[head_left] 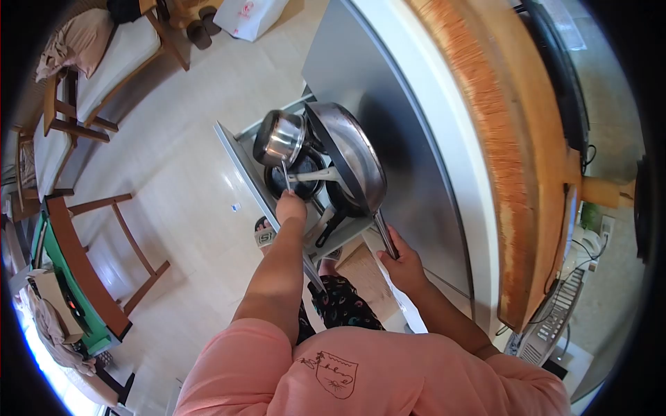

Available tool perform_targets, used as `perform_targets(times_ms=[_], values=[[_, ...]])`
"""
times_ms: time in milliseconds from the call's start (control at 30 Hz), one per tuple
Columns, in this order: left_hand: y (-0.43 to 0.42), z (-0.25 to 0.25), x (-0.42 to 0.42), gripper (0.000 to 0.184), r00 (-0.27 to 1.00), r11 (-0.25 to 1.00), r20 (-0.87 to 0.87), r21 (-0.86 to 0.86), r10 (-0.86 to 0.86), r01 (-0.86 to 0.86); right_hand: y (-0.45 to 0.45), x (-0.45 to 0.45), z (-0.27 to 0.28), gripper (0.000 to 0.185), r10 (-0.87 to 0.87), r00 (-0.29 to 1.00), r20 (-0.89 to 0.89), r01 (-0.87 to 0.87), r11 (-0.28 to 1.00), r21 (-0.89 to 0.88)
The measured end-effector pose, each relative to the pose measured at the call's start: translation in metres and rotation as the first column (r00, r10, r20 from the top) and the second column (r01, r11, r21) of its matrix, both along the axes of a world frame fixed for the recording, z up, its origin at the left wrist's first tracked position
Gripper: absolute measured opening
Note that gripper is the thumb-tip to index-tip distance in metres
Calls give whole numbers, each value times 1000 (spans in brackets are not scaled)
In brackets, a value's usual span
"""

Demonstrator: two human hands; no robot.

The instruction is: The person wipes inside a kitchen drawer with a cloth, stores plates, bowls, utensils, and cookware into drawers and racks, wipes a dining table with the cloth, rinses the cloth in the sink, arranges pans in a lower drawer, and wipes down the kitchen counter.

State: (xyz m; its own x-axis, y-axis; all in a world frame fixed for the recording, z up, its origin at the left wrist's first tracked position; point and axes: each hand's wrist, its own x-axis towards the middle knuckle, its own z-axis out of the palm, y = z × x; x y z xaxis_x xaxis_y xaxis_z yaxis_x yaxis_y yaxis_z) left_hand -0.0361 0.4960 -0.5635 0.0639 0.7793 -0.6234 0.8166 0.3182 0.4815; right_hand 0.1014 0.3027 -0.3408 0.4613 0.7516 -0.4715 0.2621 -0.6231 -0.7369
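A small steel saucepan (283,133) is tilted above the open drawer (244,173), and my left hand (291,206) is closed on its thin handle. My right hand (404,267) grips the dark end of the handle of a large steel frying pan (357,149), which stands on edge against the grey cabinet front. Inside the drawer lie a dark pan (277,182) and a pan with a pale handle (320,175). A black handle (331,227) points toward me near the drawer's close end. Pans partly hide one another.
The wooden countertop (517,173) curves along the right above the grey cabinet front (416,159). A wooden bench with a pale cushion (125,62) and a green-and-brown table (83,270) stand at left. A white bag (250,15) and slippers (201,31) lie on the floor.
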Motion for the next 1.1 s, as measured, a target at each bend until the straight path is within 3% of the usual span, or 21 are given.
perform_targets(times_ms=[167,300,400,467,600,700,767,800,900,933,1033,1100], values=[[-8,-50,15,38,975,975,-17,13,220,-220,-10,6,-35,64,-9,1000,-9,8,995,-95],[-17,-88,11,39,968,970,-61,-1,243,-244,-20,5,-52,64,-17,1000,-17,15,991,-135],[-22,-111,8,32,967,968,-54,58,249,-246,-22,5,-61,62,-111,981,-156,58,949,-309],[-21,-117,10,29,963,963,-29,38,269,-268,-32,7,-80,61,-62,984,-166,37,988,-150],[-27,-155,11,28,957,957,-38,53,288,-286,-36,9,-107,61,-50,987,-150,26,987,-159],[-34,-185,12,30,947,938,-28,147,321,-313,-32,6,-127,60,-69,974,-215,55,996,-72],[-33,-187,19,32,934,932,8,66,357,-356,-22,2,-137,56,-59,991,-123,51,997,-63],[-31,-190,19,34,924,925,39,-1,380,-380,-17,2,-140,52,-102,988,-116,74,971,-226],[-27,-190,25,38,923,918,-8,-105,384,-383,9,-3,-164,50,-124,986,-107,109,984,-141],[-25,-195,28,47,843,822,43,-255,536,-509,16,-2,-177,50,-126,986,-106,110,984,-140],[-26,-224,31,51,790,775,82,-280,608,-567,39,3,-215,52,-46,998,-44,43,997,-70],[-23,-210,38,51,802,785,59,-259,595,-563,61,5,-230,55,10,994,108,3,992,-123]])
